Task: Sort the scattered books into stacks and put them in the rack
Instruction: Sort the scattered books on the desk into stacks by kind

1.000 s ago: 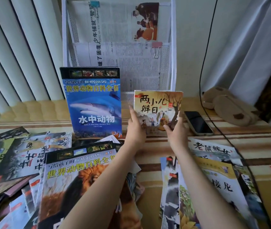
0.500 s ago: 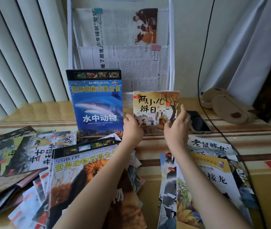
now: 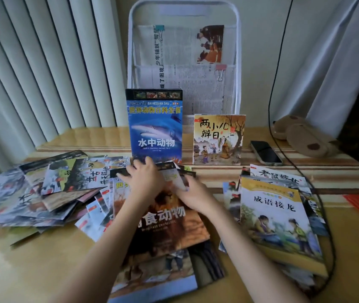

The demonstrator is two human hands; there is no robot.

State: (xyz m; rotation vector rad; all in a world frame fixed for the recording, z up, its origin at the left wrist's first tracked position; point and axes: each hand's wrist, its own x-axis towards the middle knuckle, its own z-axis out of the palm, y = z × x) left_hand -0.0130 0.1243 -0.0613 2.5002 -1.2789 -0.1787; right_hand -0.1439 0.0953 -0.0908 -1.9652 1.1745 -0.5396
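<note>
I see a desk [image 3: 49,265] strewn with children's books, and at its far edge a white wire rack [image 3: 237,62] stands upright against the wall, newspaper clipped inside it. Two books stand on end at the foot of the rack: a blue shark book [image 3: 155,127] and, just beside it to the right, a smaller yellow picture book [image 3: 219,139]. I judge they are propped there as the first members of two stacks, one per size, so each later book has an obvious place. Both of my hands reach forward over the middle pile. My left hand [image 3: 144,179] lies palm down with fingers spread and fairly straight on the far end of a large lion-cover book [image 3: 165,219], touching it rather than gripping. My right hand [image 3: 192,194] is just beside it, fingers curled at the edge of a small loose booklet [image 3: 174,177] on top of that pile; it seems to pinch it, though blur keeps me from being certain. More books fan out toward the left edge [image 3: 42,189], and another pile topped by a yellow book [image 3: 277,219] sits toward the right edge. A phone [image 3: 266,152] lies near the far right corner.
</note>
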